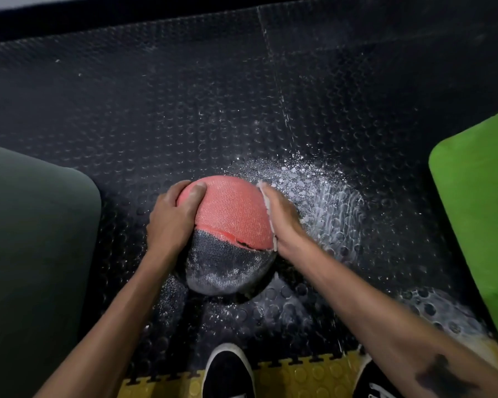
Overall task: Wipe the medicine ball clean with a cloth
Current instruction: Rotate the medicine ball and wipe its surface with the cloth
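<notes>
Centre frame: a ball (232, 222), pink on its upper half and dark grey w/ white dust on the lower, sits on a black studded mat (184, 110). A torn seam runs along the pink-grey join toward the ball's right side.

Left hand (170, 216) cups the ball's left flank, fingers curled over the upper edge, thumb laid across the pink surface. Right hand (281, 214) presses flat vs. the ball's right side, fingers straight and close together, w/ a white cloth (266, 196) sandwiched between palm and ball; only the cloth's thin edge shows, along the finger line and again near the wrist. Both forearms reach in from the bottom corners; a dark mark shows on the right forearm, lower right.

White powder (322, 191) is scattered and smeared in arcs over the mat right of the ball, w/ a second patch at lower right and specks trailing up a mat seam toward the top of frame.

Left edge: a dark green pad (32, 239). Right edge: a bright green pad (477, 211). Bottom: a strip of yellow interlocking tile (299, 377), and two black shoes w/ white soles, one (227, 372) at bottom centre, the other (371, 383) partly hidden under the right forearm.
</notes>
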